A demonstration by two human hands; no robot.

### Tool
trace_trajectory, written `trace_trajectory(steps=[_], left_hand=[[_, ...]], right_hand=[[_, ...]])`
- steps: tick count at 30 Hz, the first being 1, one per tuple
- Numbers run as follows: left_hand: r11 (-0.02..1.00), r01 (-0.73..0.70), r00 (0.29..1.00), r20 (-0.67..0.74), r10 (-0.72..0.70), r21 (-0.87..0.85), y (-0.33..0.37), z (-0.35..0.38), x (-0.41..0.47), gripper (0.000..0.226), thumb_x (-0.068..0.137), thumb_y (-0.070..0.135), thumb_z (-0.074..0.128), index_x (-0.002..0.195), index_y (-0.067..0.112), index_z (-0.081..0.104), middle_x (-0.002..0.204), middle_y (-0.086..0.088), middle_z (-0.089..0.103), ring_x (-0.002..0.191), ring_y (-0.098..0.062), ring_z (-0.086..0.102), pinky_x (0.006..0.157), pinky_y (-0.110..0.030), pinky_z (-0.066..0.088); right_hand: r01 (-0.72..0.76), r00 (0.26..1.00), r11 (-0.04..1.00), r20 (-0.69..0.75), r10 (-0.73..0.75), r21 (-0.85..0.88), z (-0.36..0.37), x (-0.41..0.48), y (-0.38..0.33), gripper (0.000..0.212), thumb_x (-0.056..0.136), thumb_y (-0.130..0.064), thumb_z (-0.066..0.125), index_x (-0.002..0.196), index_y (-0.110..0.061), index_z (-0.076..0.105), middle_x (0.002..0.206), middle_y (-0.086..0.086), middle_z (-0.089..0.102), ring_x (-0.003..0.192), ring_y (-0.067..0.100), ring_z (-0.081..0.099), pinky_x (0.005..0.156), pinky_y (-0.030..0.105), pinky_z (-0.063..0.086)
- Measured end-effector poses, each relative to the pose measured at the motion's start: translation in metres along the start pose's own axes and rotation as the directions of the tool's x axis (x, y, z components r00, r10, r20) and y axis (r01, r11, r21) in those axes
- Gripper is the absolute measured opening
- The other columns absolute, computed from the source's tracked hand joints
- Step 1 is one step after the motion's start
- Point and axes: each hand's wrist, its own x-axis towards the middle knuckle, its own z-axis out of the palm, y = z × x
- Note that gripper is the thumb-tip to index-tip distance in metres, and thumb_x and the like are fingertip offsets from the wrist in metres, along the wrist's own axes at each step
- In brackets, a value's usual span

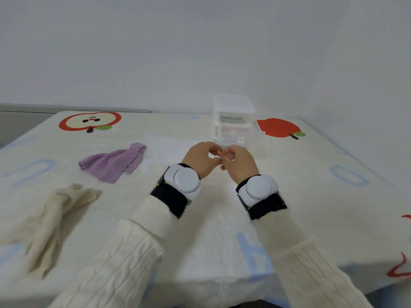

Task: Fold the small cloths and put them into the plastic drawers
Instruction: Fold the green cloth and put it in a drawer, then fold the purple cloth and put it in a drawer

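Over the apple-print table cover (222, 218), the left hand (201, 160) and right hand (239, 162) meet with fingers curled, fingertips touching, holding nothing visible. Left of them lie a purple cloth (113, 162) and, nearer, a cream cloth (51, 216); clear plastic drawers (233, 121) stand just beyond.

From my feed this looks like a plain room at home: the table (311, 196) wears a soft cream cover (155, 130) printed with cartoon apples (278, 127) and pale blue letters. It stands against bare white walls (200, 52), with nothing industrial anywhere in sight.
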Motion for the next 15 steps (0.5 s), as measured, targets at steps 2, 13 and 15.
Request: trace_trajectory(steps=[2, 13, 15], left_hand=[[1.0, 0.022, 1.0, -0.018, -0.022, -0.002, -0.01, -0.012, -0.003, 0.029, 0.084, 0.017, 0.059, 0.113, 0.015, 0.063, 0.115, -0.002, 0.066, 0.102, -0.017, 0.061, 0.094, -0.029, 0.045], [0.982, 0.186, 0.976, -0.122, -0.182, 0.024, -0.08, -0.07, 0.004, 0.029, 0.089, 0.015, 0.053, 0.116, 0.013, 0.063, 0.115, -0.001, 0.067, 0.107, -0.018, 0.062, 0.095, -0.029, 0.046], [0.976, 0.215, 0.967, -0.148, -0.207, 0.04, -0.095, -0.074, 0.007, 0.029, 0.09, 0.017, 0.053, 0.118, 0.014, 0.062, 0.117, -0.001, 0.066, 0.108, -0.018, 0.061, 0.096, -0.03, 0.046]], right_hand=[[0.005, 0.999, 1.0, 0.034, -0.005, -0.001, 0.012, 0.001, -0.01, 0.006, 0.088, -0.02, 0.052, 0.089, -0.021, 0.058, 0.095, 0.006, 0.071, 0.087, 0.025, 0.069, 0.086, 0.043, 0.053], [0.033, 0.978, 0.999, 0.209, -0.025, -0.038, 0.096, 0.027, -0.054, 0.009, 0.087, -0.022, 0.051, 0.091, -0.021, 0.06, 0.093, 0.003, 0.072, 0.085, 0.023, 0.07, 0.081, 0.038, 0.055], [0.03, 0.969, 0.998, 0.245, -0.017, -0.048, 0.107, 0.031, -0.059, 0.009, 0.087, -0.021, 0.05, 0.09, -0.023, 0.058, 0.096, 0.004, 0.072, 0.087, 0.024, 0.07, 0.079, 0.037, 0.053]])
